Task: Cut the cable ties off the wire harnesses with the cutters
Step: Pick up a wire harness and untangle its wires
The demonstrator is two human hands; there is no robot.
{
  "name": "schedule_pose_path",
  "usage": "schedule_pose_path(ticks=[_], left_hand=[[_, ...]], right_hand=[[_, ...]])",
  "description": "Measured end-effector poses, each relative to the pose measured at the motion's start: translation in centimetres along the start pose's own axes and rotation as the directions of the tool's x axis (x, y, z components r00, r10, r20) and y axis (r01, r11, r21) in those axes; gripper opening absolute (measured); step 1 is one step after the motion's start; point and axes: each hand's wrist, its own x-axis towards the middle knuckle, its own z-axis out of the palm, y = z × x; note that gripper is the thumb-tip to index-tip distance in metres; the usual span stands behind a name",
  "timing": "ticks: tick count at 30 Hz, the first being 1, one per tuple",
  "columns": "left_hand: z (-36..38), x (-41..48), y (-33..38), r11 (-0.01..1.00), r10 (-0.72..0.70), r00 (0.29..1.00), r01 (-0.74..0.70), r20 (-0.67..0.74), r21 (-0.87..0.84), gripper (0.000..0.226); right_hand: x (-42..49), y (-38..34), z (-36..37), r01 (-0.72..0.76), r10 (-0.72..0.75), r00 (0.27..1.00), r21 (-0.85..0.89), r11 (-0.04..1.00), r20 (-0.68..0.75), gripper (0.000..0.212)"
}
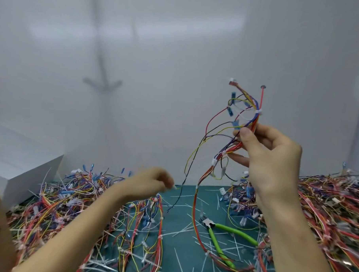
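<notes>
My right hand (270, 154) holds a wire harness (245, 118) up above the table, thumb and fingers pinching the coloured bundle. A white cable tie (258, 112) wraps the bundle just above my fingers, and two more ties (214, 162) sit lower on it. The harness tail hangs down to the green mat (184, 199). My left hand (154, 184) is blurred over the left pile, its fingers curled and pinching a small white piece (175, 187) at the fingertips. The green-handled cutters (223, 234) lie on the mat, untouched.
Heaps of tangled harnesses cover the left (68, 203) and right (325, 214) of the table. Cut white tie scraps (180, 230) litter the mat. A white box (25, 170) stands at the back left. A white wall is close behind.
</notes>
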Motion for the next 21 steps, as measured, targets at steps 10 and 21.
schedule_pose_path(ticks=[10, 21], left_hand=[[9.1, 0.9, -4.8, 0.803, -0.041, 0.987, -0.06, 0.156, 0.593, 0.087], [3.4, -2.1, -11.9, 0.346, -0.269, 0.962, 0.149, -0.054, 0.926, 0.069]], right_hand=[[-0.6, -2.2, 0.3, 0.225, -0.222, 0.965, 0.01, 0.974, -0.139, 0.006], [-0.7, -2.8, -0.2, 0.241, -0.244, 0.962, -0.042, 0.97, -0.119, 0.012]])
